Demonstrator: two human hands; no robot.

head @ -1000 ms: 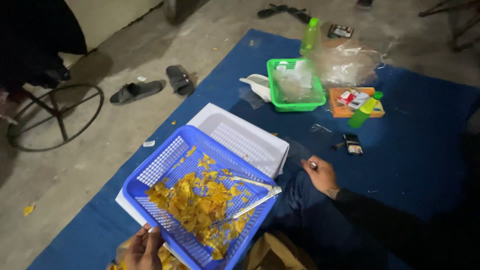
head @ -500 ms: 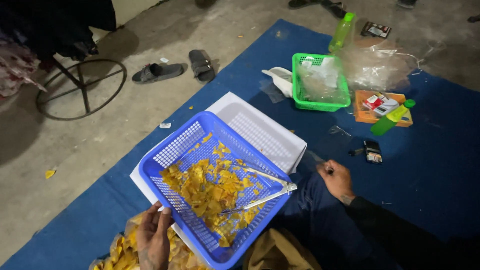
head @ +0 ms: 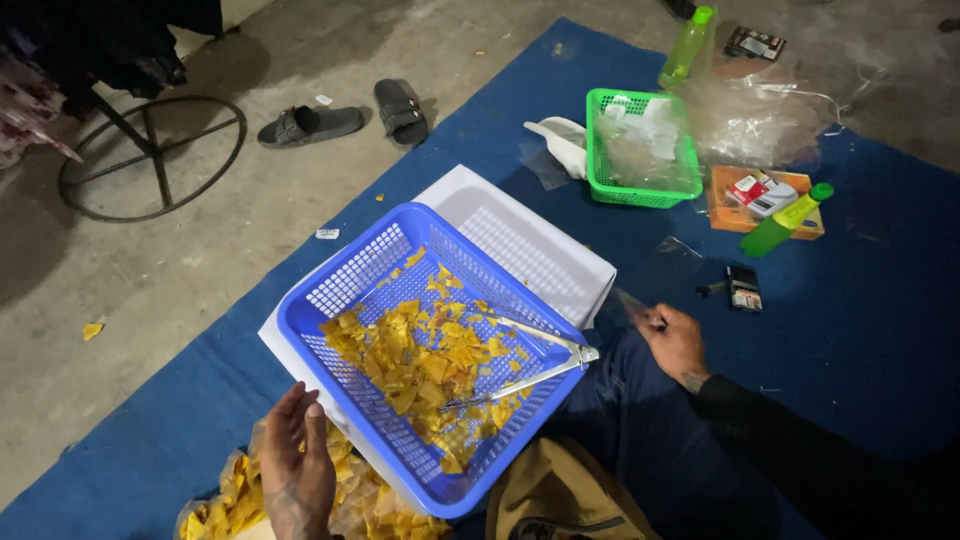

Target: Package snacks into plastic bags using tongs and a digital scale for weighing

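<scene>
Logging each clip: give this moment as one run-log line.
left hand: open, beside blue basket | right hand: on knee, pinching small item | metal tongs: in basket on yellow chips

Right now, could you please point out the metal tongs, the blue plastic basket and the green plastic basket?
metal tongs (head: pixel 528 363), head view, lower arm.
blue plastic basket (head: pixel 350 282), head view, left mesh wall.
green plastic basket (head: pixel 640 196), head view, near rim.

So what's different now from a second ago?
The left hand has let go of the blue basket's near rim and hangs open over the bag of yellow chips. The right hand, on the knee, still pinches something small. The metal tongs remain in the basket.
</scene>
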